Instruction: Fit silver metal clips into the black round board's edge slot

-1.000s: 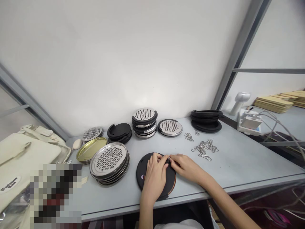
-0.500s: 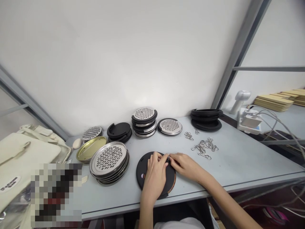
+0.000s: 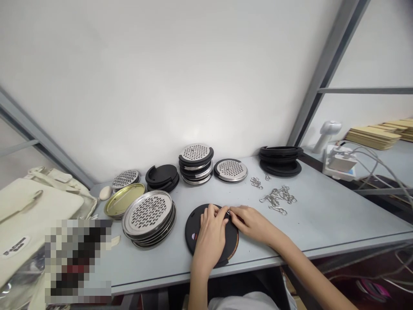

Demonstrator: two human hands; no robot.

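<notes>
A black round disc (image 3: 231,241) lies flat at the table's front edge, with a small print mark and orange lettering along its rim. Across its top presses my left hand (image 3: 211,234), fingers bent over the disc and thumb reaching to its far right edge. There my right hand (image 3: 247,221) is closed in a pinch on a small metal clip (image 3: 228,213), mostly hidden by the fingertips. To the right lie several loose metal snap hooks (image 3: 279,196). On the left stands a stack of round metal grater plates (image 3: 148,215).
Behind the hands are stacked graters in black holders (image 3: 196,163) and a single grater (image 3: 231,170). Black holders (image 3: 280,161) stand back right, others (image 3: 162,177) back left. Gold-coloured lids (image 3: 124,200) and a pale bag (image 3: 38,202) are at left. A white scanner (image 3: 327,135) stands at right.
My hands stay at the same edge of the disc. The fingertips have shifted slightly, and a bit more of the metal clip shows between them.
</notes>
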